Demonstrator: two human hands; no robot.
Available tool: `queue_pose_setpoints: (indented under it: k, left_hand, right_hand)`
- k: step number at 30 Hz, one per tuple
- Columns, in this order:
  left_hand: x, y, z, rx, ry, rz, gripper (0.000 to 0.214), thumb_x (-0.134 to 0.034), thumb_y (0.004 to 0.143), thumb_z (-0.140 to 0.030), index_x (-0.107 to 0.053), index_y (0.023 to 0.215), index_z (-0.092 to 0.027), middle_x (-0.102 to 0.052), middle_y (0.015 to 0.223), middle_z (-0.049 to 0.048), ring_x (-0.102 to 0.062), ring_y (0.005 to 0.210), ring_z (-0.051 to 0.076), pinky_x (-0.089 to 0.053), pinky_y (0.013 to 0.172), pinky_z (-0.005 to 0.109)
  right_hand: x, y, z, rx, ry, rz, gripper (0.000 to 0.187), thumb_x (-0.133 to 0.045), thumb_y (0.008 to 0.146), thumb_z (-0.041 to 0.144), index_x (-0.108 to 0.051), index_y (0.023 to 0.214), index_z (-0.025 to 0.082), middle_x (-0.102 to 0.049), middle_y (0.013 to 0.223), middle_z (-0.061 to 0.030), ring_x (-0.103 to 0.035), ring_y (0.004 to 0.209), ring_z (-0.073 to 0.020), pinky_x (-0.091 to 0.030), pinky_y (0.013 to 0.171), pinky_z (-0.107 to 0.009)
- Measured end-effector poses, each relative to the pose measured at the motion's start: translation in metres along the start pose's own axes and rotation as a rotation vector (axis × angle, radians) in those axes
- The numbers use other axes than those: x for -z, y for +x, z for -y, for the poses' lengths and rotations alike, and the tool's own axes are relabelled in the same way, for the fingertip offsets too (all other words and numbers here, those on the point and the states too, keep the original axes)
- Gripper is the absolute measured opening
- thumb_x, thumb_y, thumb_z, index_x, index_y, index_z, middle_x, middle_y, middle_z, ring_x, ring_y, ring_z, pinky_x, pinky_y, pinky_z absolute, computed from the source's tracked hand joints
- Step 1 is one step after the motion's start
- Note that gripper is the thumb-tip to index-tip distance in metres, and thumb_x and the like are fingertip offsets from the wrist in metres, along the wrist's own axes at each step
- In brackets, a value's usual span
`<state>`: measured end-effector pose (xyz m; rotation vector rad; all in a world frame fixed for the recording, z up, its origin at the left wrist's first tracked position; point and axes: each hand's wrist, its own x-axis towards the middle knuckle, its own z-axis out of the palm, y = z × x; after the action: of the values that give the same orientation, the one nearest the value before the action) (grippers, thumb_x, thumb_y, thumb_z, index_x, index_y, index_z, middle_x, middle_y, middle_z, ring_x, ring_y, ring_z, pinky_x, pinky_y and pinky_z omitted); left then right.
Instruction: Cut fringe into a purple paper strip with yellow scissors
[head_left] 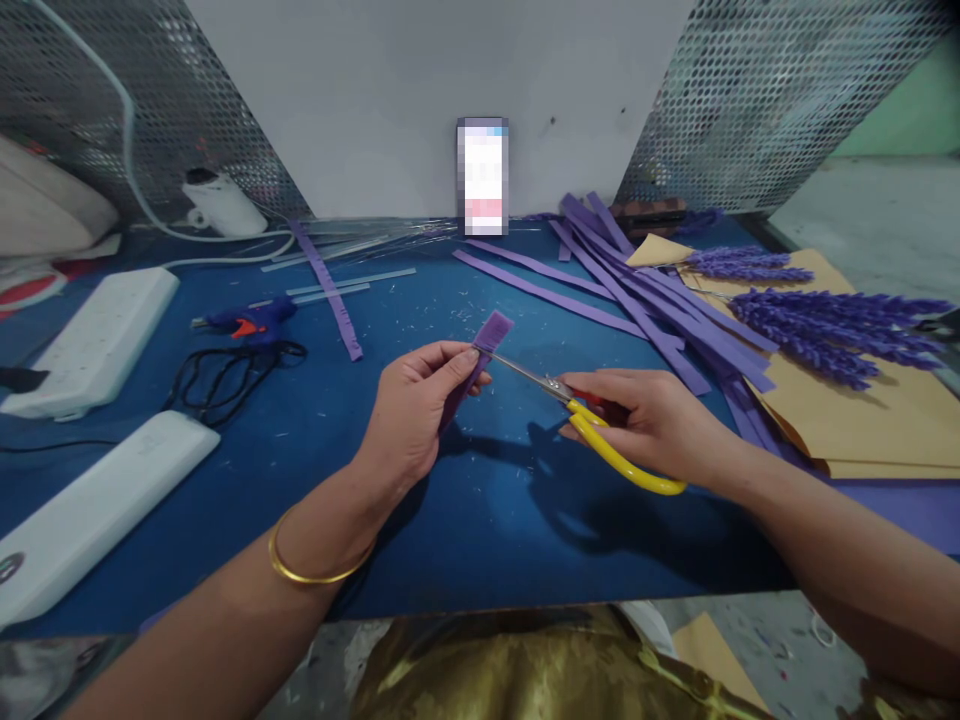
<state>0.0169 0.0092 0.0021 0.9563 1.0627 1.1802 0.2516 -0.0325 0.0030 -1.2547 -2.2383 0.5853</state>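
Between the thumb and fingers of my left hand point(420, 400) is a purple paper strip point(495, 328), its upper end sticking up past my fingertips with fine cuts showing along it. My right hand point(645, 420) grips a pair of scissors point(607, 445) with yellow handles. The blades reach left and their tips touch the strip's edge beside my left thumb. Part of the strip is hidden behind my left hand. Another purple strip with a notched edge point(330, 290) lies to the left on the blue table point(465, 540).
Loose purple strips point(637, 270) are heaped at the back right. Lavender-like purple flower sprigs point(817, 320) rest on brown paper point(885, 420). A blue glue gun point(255, 318) with a coiled black cord and white power strips point(112, 500) occupy the left. A phone point(483, 178) stands at the back.
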Motion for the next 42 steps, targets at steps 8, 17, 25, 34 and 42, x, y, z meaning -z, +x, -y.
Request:
queue_pose_setpoints:
  k: [8,17,25,34,42]
  left_hand:
    - [0.0002,0.0005,-0.0058,0.101,-0.029,0.02,0.016,-0.085,0.063,-0.027,-0.074,0.068,-0.018,-0.066,0.061,-0.0006,-0.059,0.057,0.011,-0.047,0.059,0.022]
    - [0.0018,0.0023,-0.0038,0.077,-0.012,0.031,0.018,-0.087,0.064,-0.027,-0.077,0.076,-0.018,-0.07,0.066,0.0003,-0.062,0.062,0.011,-0.05,0.063,0.022]
    - [0.0017,0.0028,-0.0007,-0.047,0.053,-0.009,0.013,-0.084,0.068,-0.026,-0.077,0.076,-0.019,-0.07,0.066,-0.0001,-0.061,0.063,0.011,-0.049,0.066,0.023]
    - [0.0007,0.0025,0.0014,-0.063,0.068,-0.02,0.014,-0.084,0.068,-0.028,-0.076,0.077,-0.019,-0.07,0.067,0.0003,-0.061,0.064,0.012,-0.049,0.067,0.025]
    - [-0.0002,0.0007,0.0009,-0.059,0.044,-0.016,0.014,-0.084,0.068,-0.027,-0.076,0.076,-0.018,-0.069,0.067,-0.0002,-0.06,0.064,0.011,-0.048,0.067,0.024]
  right_hand:
    - [0.003,0.0001,0.0013,-0.031,0.048,0.043,0.032,-0.063,0.092,0.044,-0.072,0.106,0.017,-0.065,0.077,-0.0032,-0.049,0.061,-0.0131,-0.036,0.055,-0.024]
    - [0.0023,0.0002,0.0014,-0.039,0.04,0.011,0.031,-0.063,0.092,0.044,-0.072,0.101,0.015,-0.061,0.073,-0.002,-0.046,0.059,-0.0123,-0.035,0.054,-0.024]
    - [-0.0007,0.0006,-0.0004,-0.081,0.095,0.007,0.038,-0.065,0.09,0.048,-0.07,0.112,0.017,-0.065,0.078,-0.0032,-0.049,0.061,-0.0132,-0.037,0.055,-0.024]
    - [-0.0015,0.0001,-0.0008,-0.062,0.04,-0.024,0.039,-0.067,0.088,0.047,-0.071,0.113,0.017,-0.068,0.081,-0.0051,-0.05,0.06,-0.0135,-0.037,0.055,-0.024]
    - [0.0,0.0,0.0008,-0.059,0.056,0.022,0.037,-0.064,0.091,0.047,-0.071,0.109,0.016,-0.067,0.08,-0.0043,-0.051,0.063,-0.014,-0.038,0.057,-0.025]
